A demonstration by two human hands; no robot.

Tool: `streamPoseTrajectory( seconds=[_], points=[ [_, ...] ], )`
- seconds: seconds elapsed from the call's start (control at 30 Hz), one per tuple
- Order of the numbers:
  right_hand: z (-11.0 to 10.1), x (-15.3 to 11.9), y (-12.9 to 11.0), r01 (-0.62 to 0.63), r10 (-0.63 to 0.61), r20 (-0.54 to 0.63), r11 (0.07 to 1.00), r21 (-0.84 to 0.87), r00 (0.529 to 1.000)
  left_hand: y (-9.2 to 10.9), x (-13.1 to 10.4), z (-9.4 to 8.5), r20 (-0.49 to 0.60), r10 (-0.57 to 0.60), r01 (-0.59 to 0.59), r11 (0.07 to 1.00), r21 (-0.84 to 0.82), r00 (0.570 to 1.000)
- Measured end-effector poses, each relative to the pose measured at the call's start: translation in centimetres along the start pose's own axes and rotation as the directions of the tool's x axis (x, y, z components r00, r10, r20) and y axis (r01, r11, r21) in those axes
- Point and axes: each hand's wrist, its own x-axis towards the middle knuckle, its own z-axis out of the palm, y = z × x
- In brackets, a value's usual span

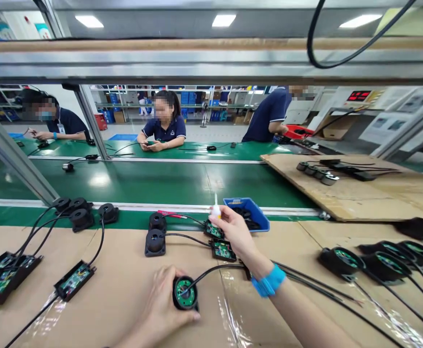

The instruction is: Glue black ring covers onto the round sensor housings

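My left hand (162, 299) is wrapped round a black round housing (185, 293) on the cardboard. Its open face, with a green circuit board inside, is tilted towards me, and a black cable runs out of it to the right. Farther back, my right hand (235, 229) pinches a small white bottle (216, 211) with a thin nozzle pointing up. Just beneath that hand lie two open black cases with green circuit boards (223, 250), partly covered by it. Black cables join them to two square-based black housings (155, 241).
A blue bin (249, 215) of black parts stands behind my right hand. More wired housings lie at left (81, 218) and right (342, 261). A metal post (15, 150) rises at left. Beyond the green conveyor (153, 181), co-workers (166, 121) sit or stand.
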Motion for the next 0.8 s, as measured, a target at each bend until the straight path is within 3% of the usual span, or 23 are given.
streamPoseTrajectory(
  seconds=[0.07,0.23,0.33,0.47,0.6,0.8],
  points=[
    [1.1,3.1,1.2,0.003,0.001,0.029,0.993,-0.116,1.0,0.4,0.0,-0.5,0.027,-0.013,0.011,0.998,0.054,1.0],
    [3.0,8.1,4.6,-0.038,0.064,0.054,0.921,-0.388,0.997,0.6,0.1,-2.0,0.179,0.074,-0.062,0.995,-0.072,0.981],
    [3.5,8.8,5.9,-0.037,0.084,0.069,0.856,-0.516,0.994,0.2,0.5,-2.1,0.2,0.054,-0.039,0.996,-0.078,0.978],
    [3.3,8.2,6.1,0.013,0.082,0.117,0.764,-0.645,0.99,-0.6,0.7,-1.2,0.135,0.075,-0.065,0.995,-0.078,0.988],
    [0.5,7.7,3.9,0.092,0.031,0.145,0.642,-0.761,0.989,-1.5,0.7,-0.6,0.069,0.112,-0.107,0.991,-0.075,0.991],
    [-7.4,7.4,0.6,0.133,0.011,0.146,0.354,-0.926,0.989,-3.2,1.7,-0.5,0.142,0.168,-0.155,0.983,-0.096,0.976]
  ],
)
